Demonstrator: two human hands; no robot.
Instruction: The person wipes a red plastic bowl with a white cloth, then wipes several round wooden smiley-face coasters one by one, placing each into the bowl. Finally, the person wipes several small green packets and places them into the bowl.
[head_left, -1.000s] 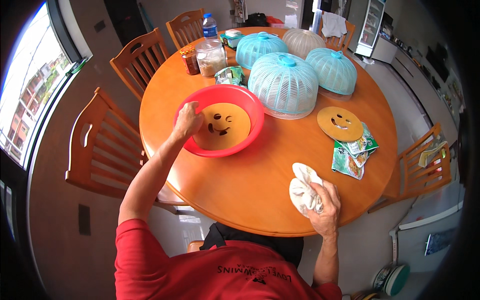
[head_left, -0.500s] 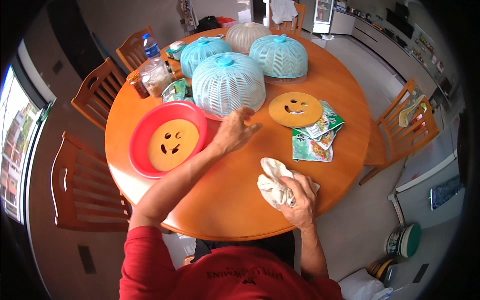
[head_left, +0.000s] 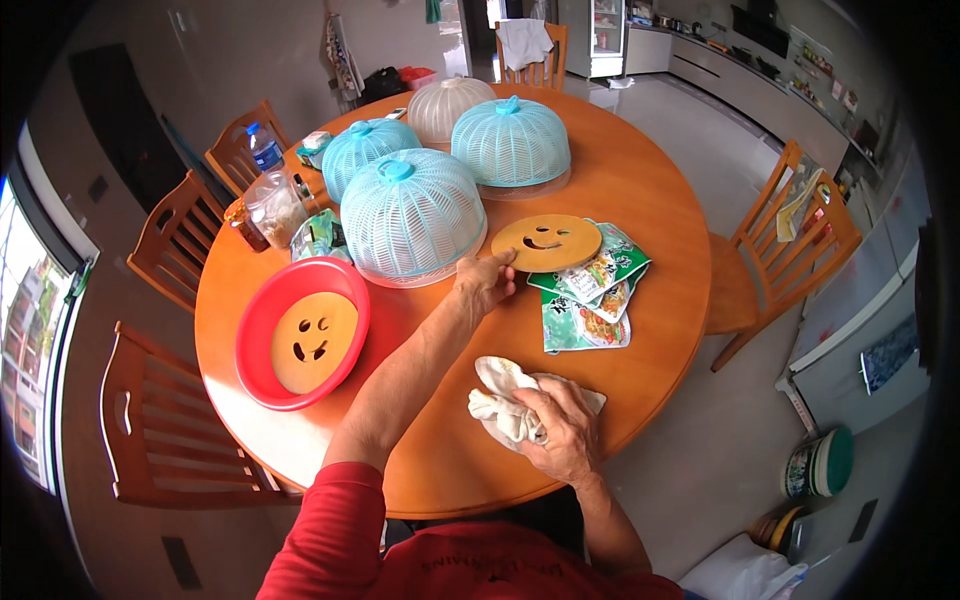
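Note:
A round tan trivet [head_left: 530, 258] with a smiley face cut through it overlaps some green food packets [head_left: 586, 333] right of the table's middle. My left hand [head_left: 486, 281] reaches across and pinches its left edge between thumb and fingers; the fingertips under the edge are partly hidden. Close to the table's near edge, my right hand [head_left: 566, 432] is closed on a crumpled off-white cloth [head_left: 505, 402] resting on the wood. At the left, a red basin [head_left: 252, 350] tilts slightly and holds a second smiley trivet [head_left: 318, 358].
Blue mesh food covers [head_left: 415, 215] and a whitish one [head_left: 450, 105] stand at the back of the round wooden table [head_left: 640, 270]. Left of them are a water bottle [head_left: 264, 148] and a clear jar [head_left: 275, 205]. Wooden chairs [head_left: 785, 255] surround the table.
My left hand has come over to the trivet and taken hold of its left edge; the trivet looks slightly tilted now. My right hand keeps the cloth. The whole view has shifted.

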